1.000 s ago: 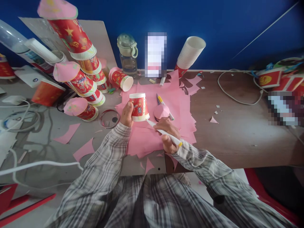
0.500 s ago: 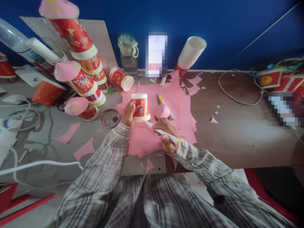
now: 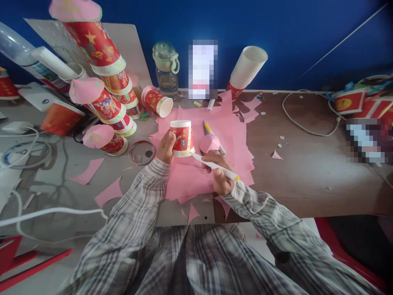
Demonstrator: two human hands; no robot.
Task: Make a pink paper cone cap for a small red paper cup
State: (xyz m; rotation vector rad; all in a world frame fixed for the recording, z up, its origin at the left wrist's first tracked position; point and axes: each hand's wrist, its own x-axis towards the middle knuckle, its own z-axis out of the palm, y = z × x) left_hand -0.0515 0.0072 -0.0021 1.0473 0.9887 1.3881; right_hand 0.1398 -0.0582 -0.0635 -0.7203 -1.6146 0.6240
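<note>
My left hand [image 3: 166,148] is closed round the left side of a red printed paper cup [image 3: 181,138], its white rolled edge at the top and a pale yellowish band along the lower edge. In my right hand [image 3: 221,172] is a white marker pen [image 3: 215,166] with a yellow end; its tip is at the cup's lower right edge. Just beyond the right fingers sits a small pink paper cone [image 3: 210,144] on a dark round base. Another marker [image 3: 209,129] lies behind the cone. Pink paper sheets [image 3: 187,180] are spread beneath both hands.
Towers of red cups with pink paper roofs [image 3: 87,91] stand at the left. A water bottle [image 3: 166,71], a pixelated upright screen [image 3: 202,69] and a leaning stack of cups [image 3: 248,67] line the back. A tape roll [image 3: 141,153] lies left; a cable [image 3: 284,108] loops right.
The marker and my right hand have shifted slightly right and up along the cup's lower edge. My left hand and the cup have barely moved.
</note>
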